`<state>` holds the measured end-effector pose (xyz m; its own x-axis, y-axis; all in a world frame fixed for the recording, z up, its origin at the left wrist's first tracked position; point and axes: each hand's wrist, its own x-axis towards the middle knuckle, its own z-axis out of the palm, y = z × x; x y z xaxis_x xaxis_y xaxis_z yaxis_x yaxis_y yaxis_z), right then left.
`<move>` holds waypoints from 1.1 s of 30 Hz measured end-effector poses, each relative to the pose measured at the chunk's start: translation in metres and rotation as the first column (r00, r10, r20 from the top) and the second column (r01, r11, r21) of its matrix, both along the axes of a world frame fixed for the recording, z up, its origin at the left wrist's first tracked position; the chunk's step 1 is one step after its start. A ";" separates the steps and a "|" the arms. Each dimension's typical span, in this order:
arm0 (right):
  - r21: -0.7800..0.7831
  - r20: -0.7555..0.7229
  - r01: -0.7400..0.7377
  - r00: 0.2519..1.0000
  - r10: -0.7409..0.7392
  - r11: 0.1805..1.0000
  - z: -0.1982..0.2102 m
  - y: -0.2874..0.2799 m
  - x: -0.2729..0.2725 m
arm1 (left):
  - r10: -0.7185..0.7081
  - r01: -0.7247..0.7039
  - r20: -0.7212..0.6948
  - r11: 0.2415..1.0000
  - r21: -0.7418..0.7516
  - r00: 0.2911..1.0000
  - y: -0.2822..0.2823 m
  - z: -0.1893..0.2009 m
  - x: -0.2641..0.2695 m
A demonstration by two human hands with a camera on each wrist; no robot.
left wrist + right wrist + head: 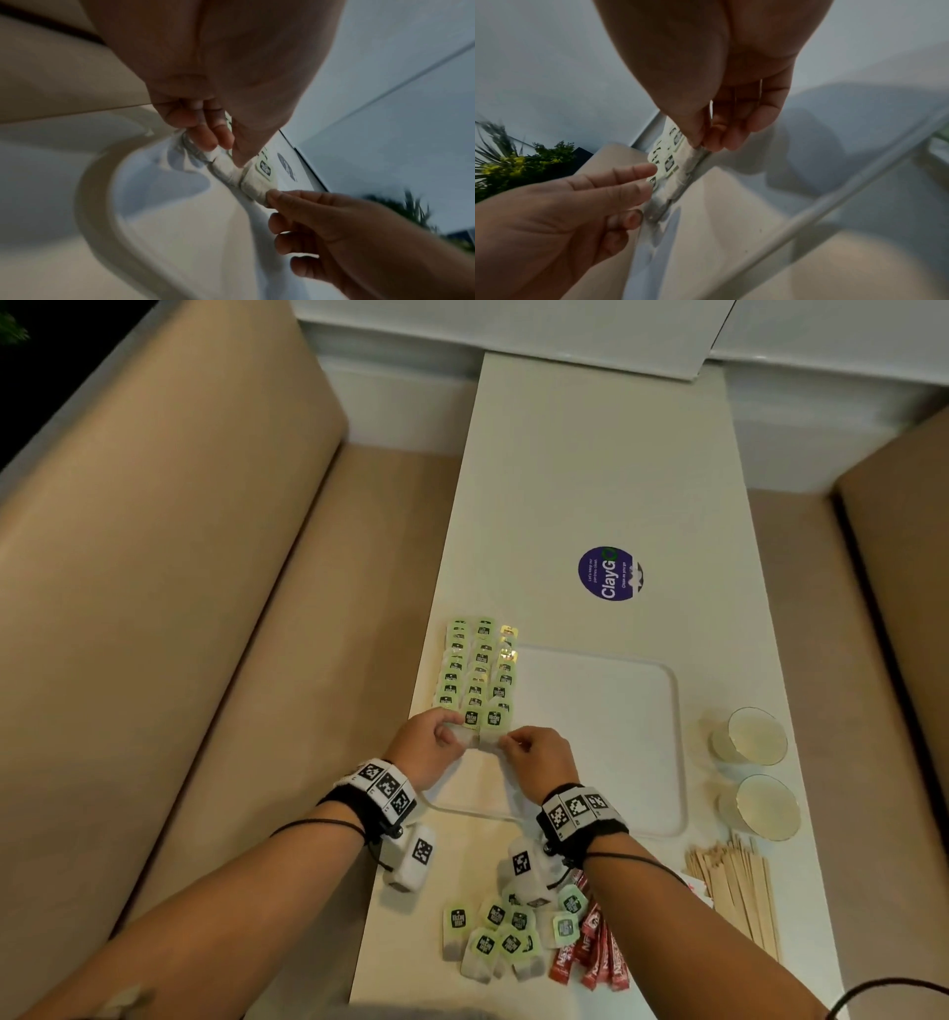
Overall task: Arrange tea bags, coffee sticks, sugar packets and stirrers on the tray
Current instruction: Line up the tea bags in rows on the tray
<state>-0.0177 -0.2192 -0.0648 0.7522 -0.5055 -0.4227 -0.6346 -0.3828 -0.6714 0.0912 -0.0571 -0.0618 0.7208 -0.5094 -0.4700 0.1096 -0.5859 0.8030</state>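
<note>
tray (662,747), white w/ rounded corners, sits on the pale table (590,469) btwn two tan bench seats. we note three overlapping columns of green-tagged tea bags (477,670) along the tray's left side. both hands work at the near end of those columns. left hand (429,747) has fingers curled, thumb and fingertips pinching the left-hand tea bag of the near row; left wrist view shows the bag's white pouch under the thumb tip. right hand (539,757) likewise pinches the neighbouring near-row bag (492,737) btwn thumb and forefinger, other fingers curled loosely behind. the two pinched bags lie side by side, touching, low over the tray floor; we cannot tell whether they rest on it. loose tea bag pile (500,937) sits on the table near the front edge, beside red coffee sticks (590,952). wooden stirrers (739,891) lie fanned to the right, just below two glass cups (750,737). round purple sticker (610,573) on the table beyond the tray. sugar packets not clearly made out.
</note>
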 end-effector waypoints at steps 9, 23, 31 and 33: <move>0.018 -0.133 0.020 0.991 -0.017 1.000 -0.003 -0.005 0.007 | -0.278 0.237 0.226 0.952 0.194 0.934 -0.011 0.000 0.005; -0.045 -0.153 -0.001 0.988 -0.006 0.999 -0.006 -0.007 0.010 | -0.306 0.251 0.268 0.942 0.221 0.913 -0.013 0.001 0.007; -0.055 -0.097 -0.107 0.990 0.102 0.993 0.009 -0.019 -0.018 | -0.338 0.309 0.260 0.940 0.145 0.905 -0.002 0.010 -0.002; -0.044 -0.080 -0.170 0.983 0.166 0.984 0.015 -0.023 -0.032 | -0.386 0.361 0.225 0.922 0.143 0.895 0.000 0.014 -0.009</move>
<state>-0.0494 -0.2417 -0.0501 0.7951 -0.3965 -0.4588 -0.6064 -0.5201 -0.6014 0.0826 -0.0567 -0.0483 0.5845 -0.7255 -0.3633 -0.3244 -0.6194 0.7149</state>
